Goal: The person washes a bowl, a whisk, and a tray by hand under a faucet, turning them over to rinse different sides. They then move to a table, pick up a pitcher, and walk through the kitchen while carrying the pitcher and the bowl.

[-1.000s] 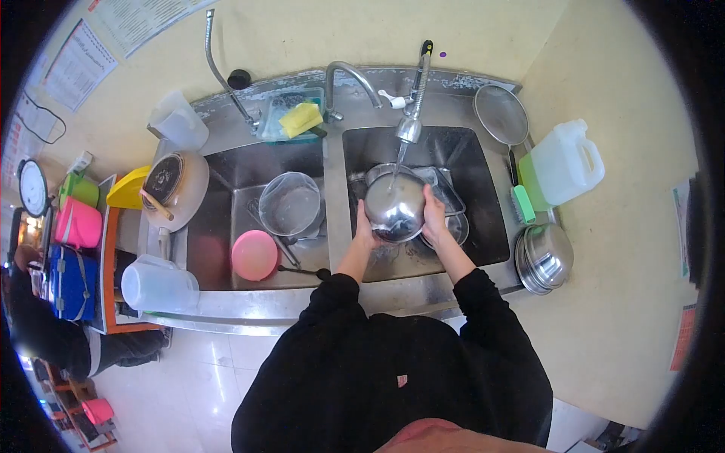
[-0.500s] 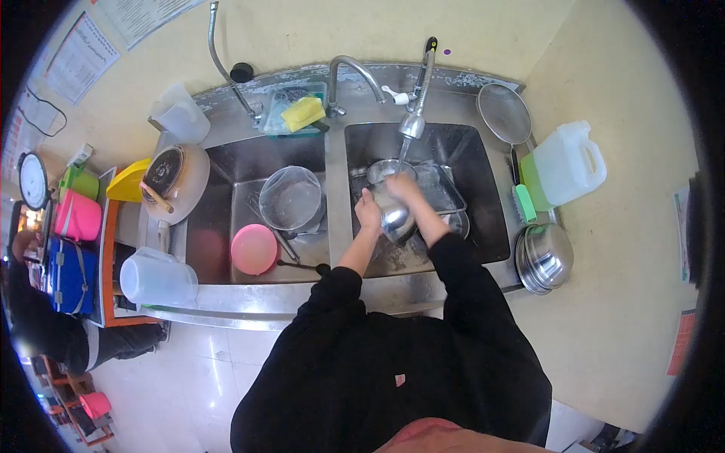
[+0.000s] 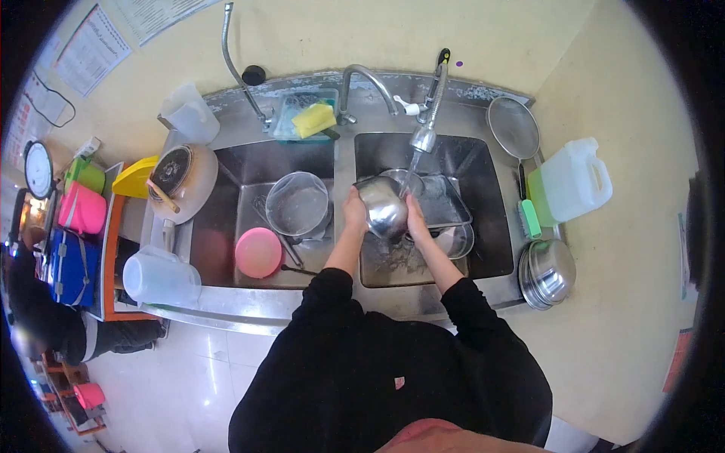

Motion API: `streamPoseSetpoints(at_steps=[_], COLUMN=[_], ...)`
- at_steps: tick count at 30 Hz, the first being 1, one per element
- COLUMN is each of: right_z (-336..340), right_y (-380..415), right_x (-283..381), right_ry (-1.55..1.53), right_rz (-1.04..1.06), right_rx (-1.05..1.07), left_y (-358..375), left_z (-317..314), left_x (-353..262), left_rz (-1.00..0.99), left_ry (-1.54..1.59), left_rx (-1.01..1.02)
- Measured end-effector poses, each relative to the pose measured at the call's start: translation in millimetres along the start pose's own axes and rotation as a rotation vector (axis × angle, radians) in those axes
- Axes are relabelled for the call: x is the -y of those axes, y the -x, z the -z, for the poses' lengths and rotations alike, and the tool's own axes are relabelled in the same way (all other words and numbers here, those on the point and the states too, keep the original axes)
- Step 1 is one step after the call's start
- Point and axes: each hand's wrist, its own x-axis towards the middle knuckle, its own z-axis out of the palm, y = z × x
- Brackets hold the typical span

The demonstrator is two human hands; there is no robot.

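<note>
Both hands hold a shiny metal bowl over the right sink basin. My left hand grips its left side, and my right hand grips its right side. The bowl is tilted, with its rounded outside facing me. Water runs from the spray faucet just beyond the bowl, close to my right fingers. Behind and right of it, a clear rectangular container lies in the basin. Another round bowl sits near my right wrist, partly hidden.
The left basin holds a clear round tub and a pink bowl. On the right stand stacked metal bowls, a green brush, a strainer and a jug of green liquid. A person is at far left.
The metal bowl has turned so its rounded outside faces me. My right hand has moved from under the water stream to the bowl's right side. The view has shifted slightly.
</note>
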Motion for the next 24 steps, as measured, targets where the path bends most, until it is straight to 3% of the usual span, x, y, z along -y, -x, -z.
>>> streamPoseSetpoints(at_steps=[2, 3, 5, 7, 8, 10, 11, 12, 14, 15, 16, 18, 19, 21, 24], right_z=[1, 5, 19, 34, 48, 55, 50, 52, 61, 38, 28, 6, -1, -11, 16], right_y=[42, 49, 45, 53, 44, 38, 54, 48, 35, 51, 64, 97, 105, 112, 40], right_x=[4, 7, 5, 8, 0, 7, 28, 23, 15, 22, 21, 41, 42, 41, -13], right_ry=[-0.301, -0.451, -0.463, -0.460, -0.451, -0.421, -0.397, -0.112, 0.469, 0.618, 0.820, 1.439, 1.442, 1.442, 1.172], right_rz=[-0.205, -0.296, -0.315, -0.288, -0.207, -0.050, -0.098, 0.074, 0.417, 0.667, 0.907, 0.800, 0.784, 0.759, 0.166], right_rx=[0.106, 0.158, 0.082, 0.134, 0.065, -0.067, -0.324, -0.348, -0.380, -0.392, -0.212, 0.081, 0.162, 0.325, 0.431], left_y=[3, 4, 11, 17, 20, 25, 28, 40, 49, 52, 54, 54, 41, 24, 34], left_z=[-3, -3, 1, 1, 2, 1, -3, -10, -29, -37, -39, -33, -20, 2, 14], left_x=[13, 14, 18, 29, 33, 45, 47, 38, 17, 10, 3, -11, -2, 18, 24], left_rz=[0.020, 0.107, 0.286, 0.255, 0.240, 0.282, 0.463, 0.647, 0.749, 0.803, 0.789, 0.757, 0.808, 0.668, 0.552], left_ry=[-0.043, -0.002, 0.079, 0.052, 0.037, -0.294, -0.253, -0.213, -0.278, -0.311, -0.323, -0.346, -0.261, -0.247, -0.247], left_rx=[-0.089, -0.036, 0.069, 0.093, 0.103, -0.075, 0.055, 0.186, 0.263, 0.303, 0.332, 0.387, 0.405, 0.358, 0.290])
